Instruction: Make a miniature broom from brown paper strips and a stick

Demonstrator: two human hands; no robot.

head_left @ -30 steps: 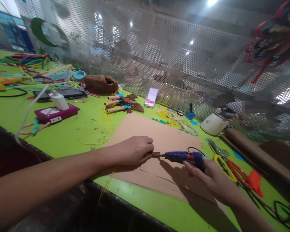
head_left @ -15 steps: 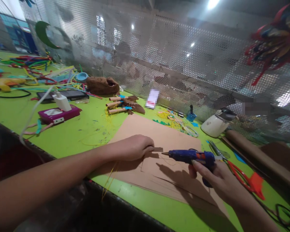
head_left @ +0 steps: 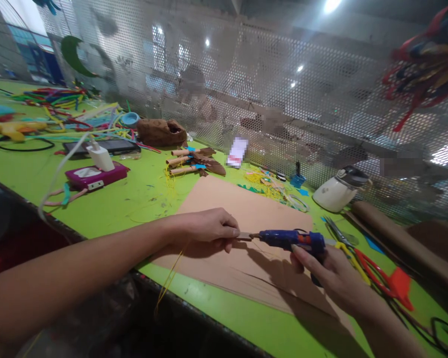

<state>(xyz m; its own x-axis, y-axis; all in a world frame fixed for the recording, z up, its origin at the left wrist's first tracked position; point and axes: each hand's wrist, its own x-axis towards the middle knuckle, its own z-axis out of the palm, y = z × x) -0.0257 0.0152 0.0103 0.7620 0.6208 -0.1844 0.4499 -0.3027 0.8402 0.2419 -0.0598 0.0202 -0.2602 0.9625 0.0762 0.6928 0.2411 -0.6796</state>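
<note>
My left hand (head_left: pixel 214 227) is closed on a small brown paper strip (head_left: pixel 245 236), which sticks out to the right of the fingertips. In my right hand (head_left: pixel 330 271) is a blue hot glue gun (head_left: pixel 287 239), its nozzle pointing left and meeting the strip's free end; whether glue comes out I cannot make out. Both hands are over brown kraft paper sheets (head_left: pixel 246 199) lying on the green table. Yellow string (head_left: pixel 171 273) hangs below my left wrist over the table's front edge.
Orange-handled scissors (head_left: pixel 377 276) lie beside my right wrist. A white jug (head_left: pixel 339 189) and a brown paper roll (head_left: pixel 403 253) are at the right. Farther back sit small brown paper rolls with blue bits (head_left: pixel 190 161) and a purple power strip (head_left: pixel 97 176). Perforated metal (head_left: pixel 269 74) borders the table.
The glue gun nozzle has come left onto the end of the paper strip. My left hand has turned slightly, so more of its fingers show. The view has shifted a little.
</note>
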